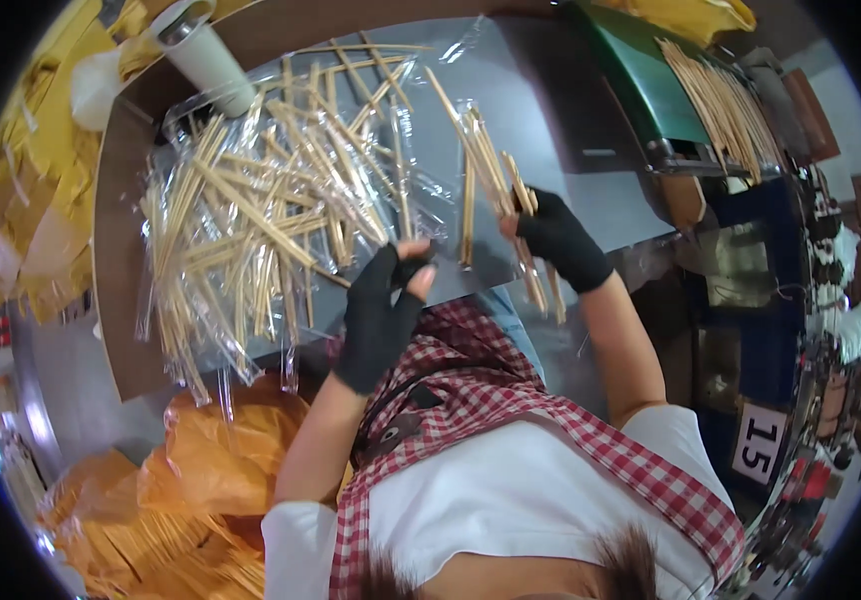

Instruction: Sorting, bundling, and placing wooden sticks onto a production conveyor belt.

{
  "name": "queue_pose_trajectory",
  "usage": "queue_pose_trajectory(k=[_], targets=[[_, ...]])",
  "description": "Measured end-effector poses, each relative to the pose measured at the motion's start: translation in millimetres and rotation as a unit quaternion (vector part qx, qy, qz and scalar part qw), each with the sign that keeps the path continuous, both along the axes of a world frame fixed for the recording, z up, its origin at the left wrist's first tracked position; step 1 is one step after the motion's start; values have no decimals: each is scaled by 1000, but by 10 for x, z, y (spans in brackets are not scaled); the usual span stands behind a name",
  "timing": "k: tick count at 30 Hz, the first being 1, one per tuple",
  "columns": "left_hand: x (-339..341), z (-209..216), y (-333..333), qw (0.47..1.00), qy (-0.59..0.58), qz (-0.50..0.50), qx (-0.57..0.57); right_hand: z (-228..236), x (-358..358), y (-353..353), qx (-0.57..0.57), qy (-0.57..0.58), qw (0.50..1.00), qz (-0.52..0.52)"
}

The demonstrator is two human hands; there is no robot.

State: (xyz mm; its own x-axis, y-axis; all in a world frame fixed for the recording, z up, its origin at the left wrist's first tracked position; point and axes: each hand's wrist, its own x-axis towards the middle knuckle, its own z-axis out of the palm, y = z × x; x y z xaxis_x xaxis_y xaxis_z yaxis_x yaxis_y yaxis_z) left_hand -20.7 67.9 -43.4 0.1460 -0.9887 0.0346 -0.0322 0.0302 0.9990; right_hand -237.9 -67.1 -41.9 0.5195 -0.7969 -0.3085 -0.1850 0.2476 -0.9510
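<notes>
In the head view, the right hand, in a black fingerless glove, is closed around a bundle of thin wooden sticks, its fingers wrapped about the lower part. The bundle stands over the near side of the grey table, its long axis running away from the person, the far ends tilted leftward and the near ends poking out below the fist. The left hand is at the near edge of the loose pile, clearly closer to it than the right; thumb and forefinger stand slightly apart (whether anything sits between them, I cannot tell). From that hand the pile lies ahead and to the left, its sticks crossing at many angles among clear plastic sleeves, while the held bundle lies ahead and to the right, across a strip of grey tabletop.
</notes>
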Motion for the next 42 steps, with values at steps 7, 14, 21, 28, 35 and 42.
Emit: queue_pose_trajectory(k=[7, 14, 21, 28, 35, 42], targets=[[117, 312, -518, 959, 278, 9, 57, 326, 367, 635, 20, -30, 994, 100], [288, 280, -428, 975, 209, -4, 73, 291, 333, 533, 70, -44, 995, 60], [247, 269, -370, 987, 151, 43, 36, 330, 376, 636, 32, -28, 991, 129], [222, 281, -405, 986, 164, 28, 27, 265, 210, 512, 148, -53, 988, 7], [396, 205, -481, 962, 251, 54, 93, 254, 278, 376, 49, -81, 992, 88], [451, 192, -446, 968, 195, 152, 39, 216, 261, 355, 24, -60, 992, 111]])
